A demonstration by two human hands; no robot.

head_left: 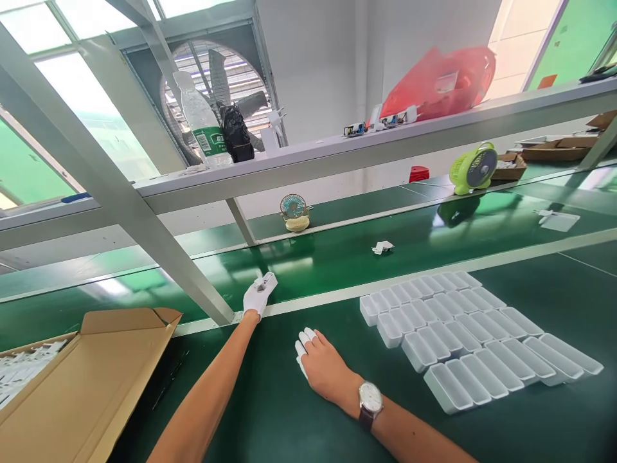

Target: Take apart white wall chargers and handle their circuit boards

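Observation:
My left hand (256, 297), in a white glove, reaches forward to the edge of the green conveyor belt (337, 257) and is closed on a small white plug-like part (265, 283). My right hand (322, 365), with white finger cots and a wristwatch, rests palm down on the green table, fingers curled and holding nothing I can see. Another small white part (382, 247) lies further along the belt. To the right of my right hand lies a group of white plastic trays (475, 334) in rows, empty.
An open cardboard box (81, 379) with white parts stands at the left. A slanted metal strut (120, 193) crosses in front of the belt. A shelf above holds a water bottle (202, 125), a black bag and a red bag. Small fans (475, 168) stand beyond the belt.

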